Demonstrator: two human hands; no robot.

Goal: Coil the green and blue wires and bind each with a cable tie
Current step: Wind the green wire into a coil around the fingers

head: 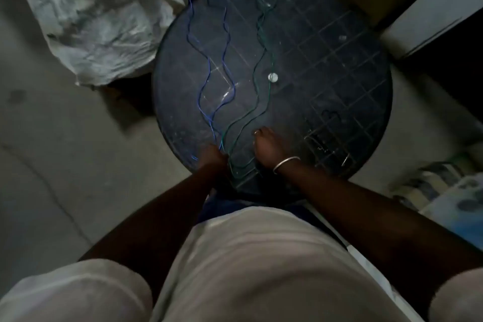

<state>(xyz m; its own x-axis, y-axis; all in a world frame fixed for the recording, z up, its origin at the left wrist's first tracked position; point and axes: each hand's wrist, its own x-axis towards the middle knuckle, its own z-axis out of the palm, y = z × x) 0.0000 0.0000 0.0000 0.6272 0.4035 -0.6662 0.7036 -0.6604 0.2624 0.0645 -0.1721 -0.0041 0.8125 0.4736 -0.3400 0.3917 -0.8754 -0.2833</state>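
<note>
Thin green insulated wire (254,73), thin blue insulated wire (209,68): likely light, limp and springy. Both run away from my fingers across the round dark table (339,73). My left hand (213,155) is curled at their near ends, grasp unclear. My right hand (266,144) rests loose beside green. Take hold at the near ends.

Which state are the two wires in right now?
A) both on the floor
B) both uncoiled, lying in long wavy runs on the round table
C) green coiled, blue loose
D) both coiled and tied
B: the blue wire and the green wire both lie in loose wavy runs across the round table, their near ends meeting by the left hand.
</note>
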